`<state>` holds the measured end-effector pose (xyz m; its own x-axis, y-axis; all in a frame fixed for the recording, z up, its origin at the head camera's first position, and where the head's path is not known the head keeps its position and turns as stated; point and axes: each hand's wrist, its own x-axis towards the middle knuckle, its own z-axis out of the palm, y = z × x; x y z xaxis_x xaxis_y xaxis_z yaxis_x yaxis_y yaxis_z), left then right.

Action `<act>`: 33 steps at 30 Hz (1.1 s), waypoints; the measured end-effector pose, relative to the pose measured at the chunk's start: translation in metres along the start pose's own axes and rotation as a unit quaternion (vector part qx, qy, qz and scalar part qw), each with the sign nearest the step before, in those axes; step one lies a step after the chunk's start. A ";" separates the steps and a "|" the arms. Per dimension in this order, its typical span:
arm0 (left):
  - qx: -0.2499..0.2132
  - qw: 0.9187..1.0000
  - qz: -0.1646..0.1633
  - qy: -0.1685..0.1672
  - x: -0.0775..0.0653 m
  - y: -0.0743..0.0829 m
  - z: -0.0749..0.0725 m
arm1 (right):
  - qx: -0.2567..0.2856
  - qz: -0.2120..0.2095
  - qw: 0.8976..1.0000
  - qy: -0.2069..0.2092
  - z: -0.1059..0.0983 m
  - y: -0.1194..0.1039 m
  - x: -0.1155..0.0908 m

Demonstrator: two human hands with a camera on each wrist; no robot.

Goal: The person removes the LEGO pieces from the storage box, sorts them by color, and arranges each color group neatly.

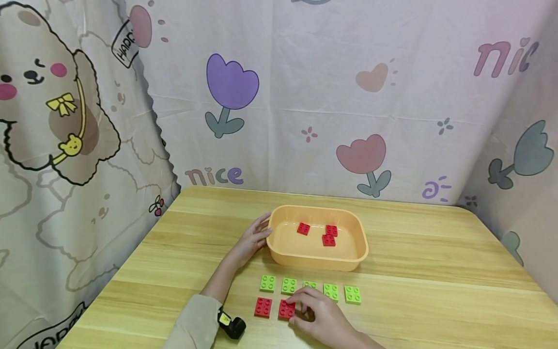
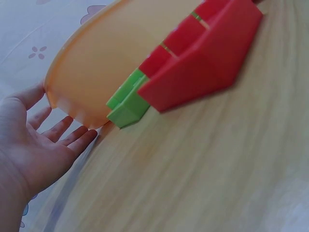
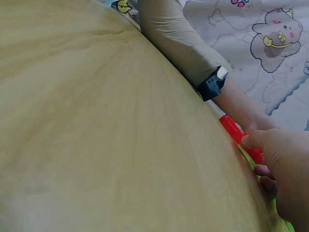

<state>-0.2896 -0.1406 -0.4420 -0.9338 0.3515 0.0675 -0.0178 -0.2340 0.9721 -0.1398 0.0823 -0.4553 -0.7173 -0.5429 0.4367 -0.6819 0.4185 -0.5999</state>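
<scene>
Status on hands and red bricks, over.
Left hand against tray, left end. Right hand pinching red brick outside it. Three red bricks inside tray. Five green bricks between held brick and tray.

From the middle of the head view, a wooden table (image 1: 436, 261) spreads toward six o'clock. Behind it hangs pale cloth (image 1: 296, 63), printed with a purple tulip (image 1: 232, 85) at eleven, pink letters (image 1: 492, 59) at two and a winking bear (image 1: 28, 109) near ten.
</scene>
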 end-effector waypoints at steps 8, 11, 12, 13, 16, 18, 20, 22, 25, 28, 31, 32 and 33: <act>0.002 1.000 -0.001 0.002 0.000 0.000 0.000 | -0.011 -0.009 1.000 -0.004 0.000 0.001 0.001; 0.003 1.000 -0.001 0.002 0.000 -0.001 0.000 | -0.014 -0.009 1.000 -0.006 0.001 0.002 0.000; 0.002 1.000 -0.002 0.002 0.000 -0.001 0.000 | -0.015 -0.008 1.000 -0.008 0.001 0.002 0.000; 0.001 1.000 -0.002 0.001 0.000 -0.001 0.000 | -0.017 -0.007 1.000 -0.009 0.001 0.002 0.000; 0.001 1.000 -0.001 -0.001 0.001 -0.002 -0.001 | -0.024 -0.004 1.000 -0.015 0.001 0.003 0.000; -0.001 1.000 0.000 -0.003 0.002 -0.002 -0.002 | -0.035 -0.002 0.999 -0.021 0.001 0.004 0.000; 0.001 1.000 0.001 -0.004 0.002 -0.002 -0.002 | -0.045 0.000 0.999 -0.028 0.000 0.004 0.000; 0.000 1.000 0.001 -0.002 0.002 -0.002 -0.002 | -0.055 0.002 0.998 -0.034 0.000 0.003 0.001; -0.001 1.000 -0.001 0.001 0.002 -0.001 -0.001 | -0.064 0.006 0.997 -0.040 -0.001 0.003 0.001; -0.005 1.000 -0.005 0.004 0.002 0.000 0.000 | -0.066 0.008 0.997 -0.042 -0.001 0.003 0.000; -0.008 1.000 -0.006 0.003 0.001 0.001 0.001 | -0.067 0.010 0.997 -0.045 -0.002 0.003 0.000; -0.009 1.000 -0.006 0.001 0.002 0.001 0.000 | -0.067 0.010 0.997 -0.045 -0.002 0.003 0.000; -0.009 1.000 -0.006 -0.001 0.002 0.000 0.000 | -0.069 0.008 0.997 -0.044 -0.002 0.002 0.000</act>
<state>-0.2913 -0.1400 -0.4414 -0.9328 0.3562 0.0558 -0.0361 -0.2462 0.9686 -0.1420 0.0844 -0.4554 -0.7168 -0.5947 0.3641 -0.6884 0.5205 -0.5052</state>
